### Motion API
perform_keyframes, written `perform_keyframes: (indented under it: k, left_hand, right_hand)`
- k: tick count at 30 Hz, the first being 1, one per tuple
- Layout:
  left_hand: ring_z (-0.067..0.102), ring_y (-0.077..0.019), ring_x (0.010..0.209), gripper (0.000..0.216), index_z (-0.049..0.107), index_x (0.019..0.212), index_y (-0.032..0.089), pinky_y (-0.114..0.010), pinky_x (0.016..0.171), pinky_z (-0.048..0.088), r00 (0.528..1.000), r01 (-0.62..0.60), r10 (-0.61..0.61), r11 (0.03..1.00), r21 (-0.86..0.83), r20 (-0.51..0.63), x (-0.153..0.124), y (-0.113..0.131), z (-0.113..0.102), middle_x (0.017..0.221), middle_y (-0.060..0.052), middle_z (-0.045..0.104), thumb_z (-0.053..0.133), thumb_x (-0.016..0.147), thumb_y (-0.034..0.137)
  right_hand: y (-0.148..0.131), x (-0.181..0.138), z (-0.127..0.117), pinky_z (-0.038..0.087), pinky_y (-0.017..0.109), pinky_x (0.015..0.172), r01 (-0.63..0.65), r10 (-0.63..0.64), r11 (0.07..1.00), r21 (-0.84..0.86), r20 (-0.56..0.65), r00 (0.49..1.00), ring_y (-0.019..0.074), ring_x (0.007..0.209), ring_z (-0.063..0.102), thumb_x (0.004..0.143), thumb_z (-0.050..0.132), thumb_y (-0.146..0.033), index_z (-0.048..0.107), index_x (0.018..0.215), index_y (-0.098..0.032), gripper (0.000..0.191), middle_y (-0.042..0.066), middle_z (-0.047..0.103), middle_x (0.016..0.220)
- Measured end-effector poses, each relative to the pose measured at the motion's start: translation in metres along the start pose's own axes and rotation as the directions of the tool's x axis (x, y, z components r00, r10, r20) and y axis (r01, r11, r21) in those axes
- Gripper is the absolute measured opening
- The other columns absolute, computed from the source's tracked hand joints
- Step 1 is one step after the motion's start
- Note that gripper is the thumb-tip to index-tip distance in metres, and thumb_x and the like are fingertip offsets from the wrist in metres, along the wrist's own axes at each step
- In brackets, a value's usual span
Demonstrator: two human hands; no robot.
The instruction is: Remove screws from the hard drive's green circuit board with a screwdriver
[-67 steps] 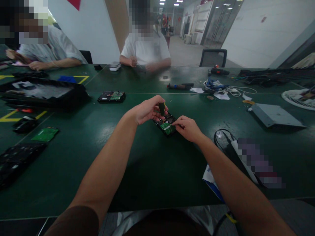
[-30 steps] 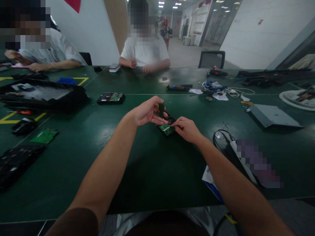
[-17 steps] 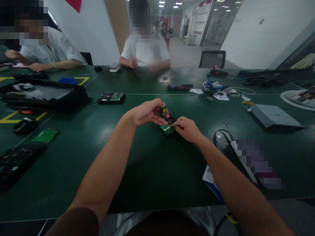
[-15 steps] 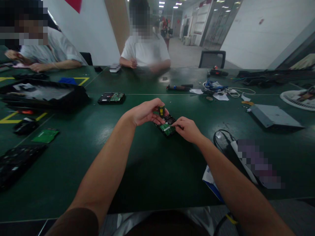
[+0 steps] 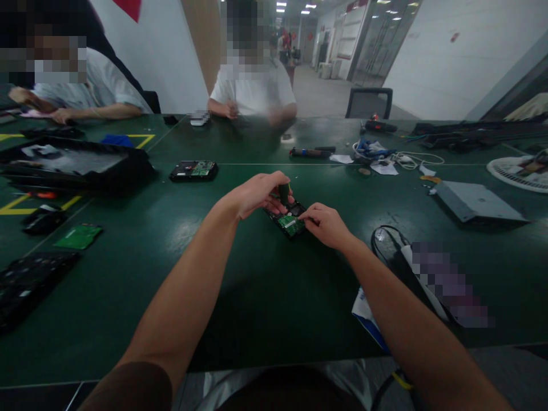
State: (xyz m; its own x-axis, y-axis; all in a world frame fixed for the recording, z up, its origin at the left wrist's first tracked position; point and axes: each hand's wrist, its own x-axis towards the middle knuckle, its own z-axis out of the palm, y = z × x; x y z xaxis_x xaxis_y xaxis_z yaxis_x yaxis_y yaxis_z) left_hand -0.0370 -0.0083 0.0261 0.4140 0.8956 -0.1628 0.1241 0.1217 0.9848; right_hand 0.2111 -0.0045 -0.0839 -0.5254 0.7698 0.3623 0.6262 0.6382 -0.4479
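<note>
In the head view, a small black device with an exposed green circuit board (image 5: 291, 225) lies at an angle on the table in front of me. My left hand (image 5: 266, 194) is closed around the dark handle of a screwdriver (image 5: 283, 193), which stands upright over the far part of the device. Fingers and the device's depth hide the screwdriver's tip. My right hand (image 5: 324, 224) has its fingers pinched at the device's right edge, steadying or gripping it there.
On the left are a black tray-like housing (image 5: 77, 165), a loose green board (image 5: 79, 236) and a black panel (image 5: 34, 279). A second device (image 5: 193, 170) lies beyond. To the right sit a metal box (image 5: 479, 202) and cables (image 5: 377, 149). Two people sit across the table.
The screwdriver handle has turned in my left hand, its yellow marking now facing away. My left hand and wrist have shifted slightly right; my right hand stays in place.
</note>
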Motion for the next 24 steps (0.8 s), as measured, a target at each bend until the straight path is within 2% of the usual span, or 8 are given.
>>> perform_keyframes:
  k: [4, 9, 16, 24]
  left_hand:
    - [0.064, -0.0169, 0.071, 0.039, 0.075, 0.092, 0.015, -0.026, 0.061, 0.053, 1.000, -0.009, 0.011, 0.997, 0.076, -0.021, 0.003, 0.000, -0.003, 0.103, -0.011, 0.076, 0.055, 0.091, 0.049]
    - [0.068, -0.0200, 0.065, 0.043, 0.070, 0.102, 0.014, -0.031, 0.057, 0.054, 0.998, 0.024, -0.026, 0.999, -0.031, -0.057, 0.005, -0.004, -0.006, 0.099, -0.015, 0.076, 0.056, 0.090, 0.052]
    - [0.074, -0.0223, 0.072, 0.049, 0.069, 0.100, 0.013, -0.031, 0.059, 0.056, 0.991, 0.067, -0.051, 0.989, -0.133, 0.125, 0.008, -0.009, -0.004, 0.112, -0.018, 0.077, 0.057, 0.088, 0.058]
    - [0.071, -0.0210, 0.073, 0.045, 0.074, 0.106, 0.011, -0.031, 0.063, 0.054, 0.986, 0.040, -0.021, 0.993, -0.111, 0.166, 0.001, -0.006, -0.013, 0.104, -0.014, 0.075, 0.058, 0.088, 0.049]
  right_hand:
    - [0.001, 0.000, -0.001, 0.048, 0.031, 0.074, -0.007, 0.007, 1.000, 0.008, -0.003, 1.000, 0.0165, 0.084, 0.063, 0.093, 0.065, -0.011, 0.081, 0.105, -0.024, 0.024, 0.006, 0.071, 0.108]
    - [0.002, 0.000, 0.000, 0.048, 0.031, 0.075, 0.004, -0.004, 1.000, 0.017, -0.009, 1.000, 0.0167, 0.085, 0.063, 0.093, 0.065, -0.012, 0.081, 0.105, -0.025, 0.024, 0.005, 0.071, 0.107]
    - [0.001, 0.001, 0.001, 0.047, 0.031, 0.074, 0.019, -0.019, 1.000, 0.013, -0.017, 1.000, 0.0167, 0.082, 0.062, 0.092, 0.065, -0.011, 0.082, 0.104, -0.023, 0.024, 0.006, 0.071, 0.104]
    - [-0.001, 0.000, 0.000, 0.047, 0.031, 0.074, -0.006, 0.006, 1.000, 0.030, -0.018, 1.000, 0.0166, 0.083, 0.062, 0.091, 0.065, -0.009, 0.082, 0.103, -0.024, 0.025, 0.006, 0.071, 0.105]
